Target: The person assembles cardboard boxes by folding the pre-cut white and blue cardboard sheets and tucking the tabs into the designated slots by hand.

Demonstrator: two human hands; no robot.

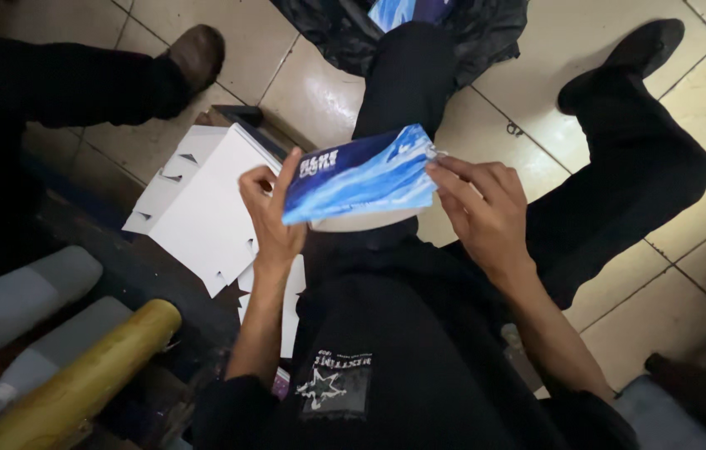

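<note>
one blue and white carton (361, 175) is held up over the person's lap, flat and tilted, its right end higher than its left. two hands grip it. the left hand (271, 218) closes on the carton's left end, thumb up across the printed face and the other fingers (254, 185) curled behind the edge. the right hand (484, 208) pinches the right end, its fingers (453, 171) narrowed on the upper corner, thumb beneath.

just left of the carton, on the floor (319, 92), lies a stack of white flat cards (207, 204) with notched edges; how many sheets are in it cannot be told. a few more white sheets show under the left forearm. at the lower left lie two pale grey plastic jugs (24, 296) on their sides, and beside them one yellow roll (86, 379) lies slanted. at the top, one black plastic bag (469, 33) holds another blue carton, partly hidden. the person's two legs in black trousers stretch out over the tiles, with two dark shoes, one at upper left (196, 54) and one at upper right (640, 50).
</note>
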